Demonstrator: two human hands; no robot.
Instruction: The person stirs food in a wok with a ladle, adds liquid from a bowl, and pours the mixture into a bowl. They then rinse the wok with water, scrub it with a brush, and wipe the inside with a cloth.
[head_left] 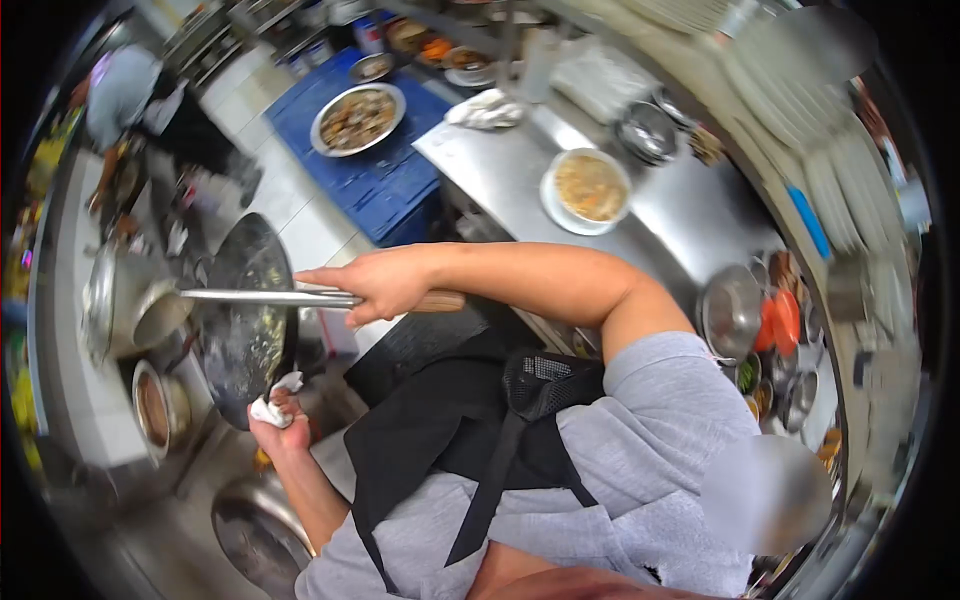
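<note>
- Left hand [280, 415], nearest the body, is clenched around a white cloth [275, 405] wrapped over the rim handle of the wok [245, 320], holding the dark pan steeply tipped.
- Right hand [385, 285] is closed on the ladle [260, 297] near its wooden grip, forefinger stretched along the steel shaft.
- Ladle's long axis runs nearly level across the wok's mouth, with the bowl pointing away from the person, beyond the far rim.
- By my reading this is the scooping or rinsing stage. A next move needs the tilt held firm while the ladle works.
- Farther off, a plate of food [590, 185] sits on the steel counter [500, 165].
- Beyond, another dish [357, 118] rests on a blue surface, with a co-worker [125, 90] at the back.
</note>
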